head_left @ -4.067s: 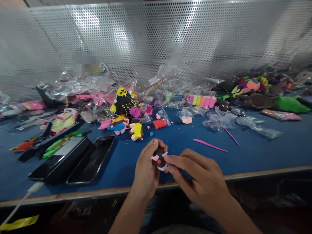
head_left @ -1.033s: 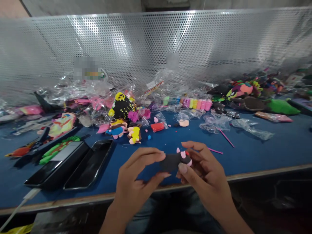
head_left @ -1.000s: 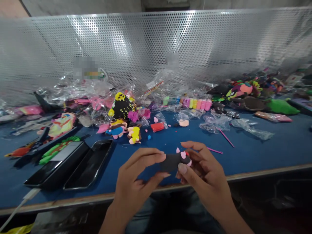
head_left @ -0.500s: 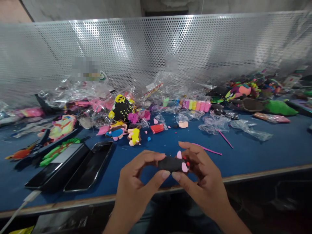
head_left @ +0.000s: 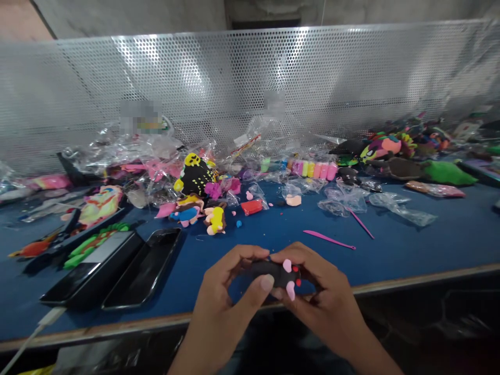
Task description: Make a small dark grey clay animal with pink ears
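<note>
Both my hands hold one small black clay figure with pink bits and red dots, just above the near edge of the blue table. My left hand pinches its left end between thumb and fingers. My right hand wraps round its right end from behind. The figure lies roughly level between them.
Two dark phones lie at the near left. Finished clay figures, clay blocks and crumpled clear wrappers crowd the back. A pink modelling tool lies right of centre. A perforated metal screen closes the far side.
Both hands have come lower and closer to me with the black figure. The figure has turned, so its pink bits now face me, and the fingers have closed more tightly round it.
</note>
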`<state>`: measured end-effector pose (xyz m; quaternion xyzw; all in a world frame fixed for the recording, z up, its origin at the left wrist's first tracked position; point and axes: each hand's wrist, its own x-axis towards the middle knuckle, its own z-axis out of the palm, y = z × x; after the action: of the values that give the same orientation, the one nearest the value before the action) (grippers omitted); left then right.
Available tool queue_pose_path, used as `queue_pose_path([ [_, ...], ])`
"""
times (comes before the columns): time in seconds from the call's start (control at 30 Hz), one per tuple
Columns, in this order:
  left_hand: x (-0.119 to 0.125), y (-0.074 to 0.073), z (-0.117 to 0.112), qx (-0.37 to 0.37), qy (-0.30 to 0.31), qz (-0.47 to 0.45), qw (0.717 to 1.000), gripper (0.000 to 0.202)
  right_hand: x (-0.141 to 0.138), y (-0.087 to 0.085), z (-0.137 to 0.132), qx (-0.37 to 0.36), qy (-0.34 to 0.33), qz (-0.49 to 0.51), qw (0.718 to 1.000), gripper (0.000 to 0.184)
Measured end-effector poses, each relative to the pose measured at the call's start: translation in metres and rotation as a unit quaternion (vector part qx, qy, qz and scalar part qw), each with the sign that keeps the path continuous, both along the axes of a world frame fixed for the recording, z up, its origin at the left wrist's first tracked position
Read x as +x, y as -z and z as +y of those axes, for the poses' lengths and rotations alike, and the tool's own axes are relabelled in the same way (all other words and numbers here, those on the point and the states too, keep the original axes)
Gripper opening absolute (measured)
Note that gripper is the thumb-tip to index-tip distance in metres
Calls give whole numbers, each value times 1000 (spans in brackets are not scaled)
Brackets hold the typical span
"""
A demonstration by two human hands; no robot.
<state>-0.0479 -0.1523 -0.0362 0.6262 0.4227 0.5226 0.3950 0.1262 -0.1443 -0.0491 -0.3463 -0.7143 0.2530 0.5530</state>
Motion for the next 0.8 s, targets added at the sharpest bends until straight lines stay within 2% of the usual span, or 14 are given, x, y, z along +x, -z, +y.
queue_pose_path([
  [0.17, 2, 1, 2, -71, 2, -4, 997, 19, -2, 4, 2, 33, 4, -20, 999, 35],
  [0.3, 0, -1, 6, -54, 9, 18, 998, 25, -5, 6, 4, 27, 22, -34, 999, 29],
  [0.4, -5, -2, 15, -30, 13, 77, 997, 21, -2, 8, 7, 6, 31, -75, 997, 24],
  [0.43, -8, -1, 19, -24, 10, 98, 995, 18, 2, 9, 8, -8, 34, -108, 994, 29],
  [0.53, -16, 3, 36, -11, -18, 149, 989, 19, 19, 13, 18, -52, 56, -228, 971, 59],
  [0.57, -18, 5, 42, -10, -28, 166, 986, 20, 26, 16, 22, -59, 68, -258, 962, 62],
  [0.7, -24, 15, 57, -6, -43, 301, 953, 19, 51, 26, 43, -60, 137, -333, 931, 43],
  [0.8, -27, 22, 58, 7, -53, 382, 923, 23, 61, 28, 49, -30, 156, -359, 920, 31],
])
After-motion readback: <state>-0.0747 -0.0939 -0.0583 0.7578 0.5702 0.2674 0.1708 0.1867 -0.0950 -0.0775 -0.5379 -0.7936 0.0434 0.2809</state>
